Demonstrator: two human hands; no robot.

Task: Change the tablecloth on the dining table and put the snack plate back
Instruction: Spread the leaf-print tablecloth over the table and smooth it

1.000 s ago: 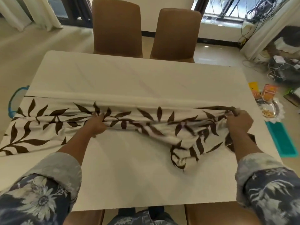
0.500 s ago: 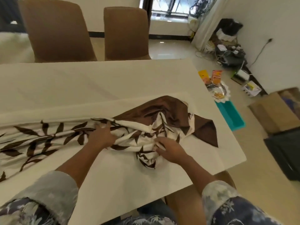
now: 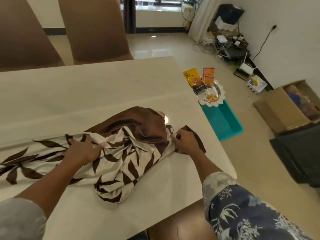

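The cloth (image 3: 121,161) lies bunched on the table (image 3: 103,87), its leaf print running in from the left edge and its plain brown side turned up at the far right of the heap. The left arm reaches in from the lower left, forearm bare, and the left hand (image 3: 83,149) lies knuckles up on the cloth, fingers curled round a raised fold. The right arm (patterned sleeve pushed up the forearm) comes from the lower right; the right hand (image 3: 184,141) is clenched on the cloth's right end, just beside a brown corner lying flat. Further right, off the table, the plate (image 3: 219,90) sits on the far end of a teal bin (image 3: 225,122) on the floor, with packets (image 3: 195,78) at its far side
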